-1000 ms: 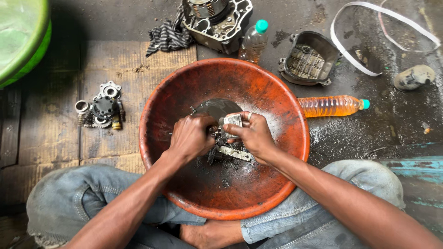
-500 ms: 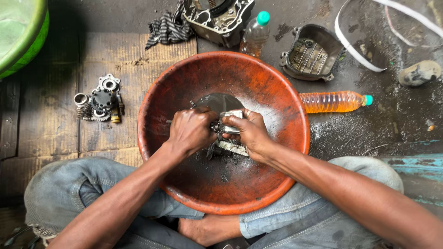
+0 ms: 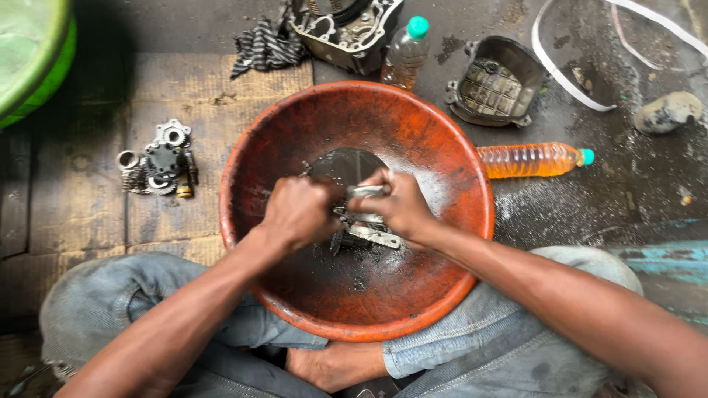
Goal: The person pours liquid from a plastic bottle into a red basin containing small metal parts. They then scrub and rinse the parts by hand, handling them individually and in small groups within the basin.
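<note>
Both hands meet at the centre of the orange basin (image 3: 442, 169): the left hand (image 3: 299, 212) is closed on a greasy metal part (image 3: 365, 230), and the right hand (image 3: 398, 206) clasps it from the other side. At two o'clock lies a bottle of amber liquid (image 3: 527, 159); at twelve, a clear bottle (image 3: 404, 55) with a teal cap; at nine, small gears (image 3: 161, 158).

Views: one. Head camera, worn by the seated person, looking almost straight down. Range: close, the orange basin (image 3: 310, 133) filling mid-frame over the lap. Frame top faces away from the wearer; knees at the bottom edge. Floor (image 3: 649, 191) visible around. No second view shares the scene.
</note>
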